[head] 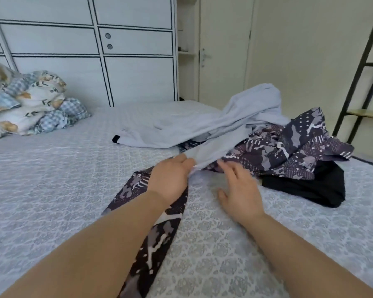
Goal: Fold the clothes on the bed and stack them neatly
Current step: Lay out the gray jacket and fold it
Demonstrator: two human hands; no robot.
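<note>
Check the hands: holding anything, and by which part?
Left hand grips the light grey garment by its near edge. Right hand is open, holding nothing.

Bedroom, soft even light. White wardrobe (91, 50) w/ black trim lines + round holes behind the bed (41, 179), which has a grey patterned cover. Cream door (222, 50) w/ handle to the right of wardrobe, cream wall (310, 50) beyond. Black ladder-style shelf frame (362, 67) far right. Floral/checked bedding pile (30, 104) at left.
</note>
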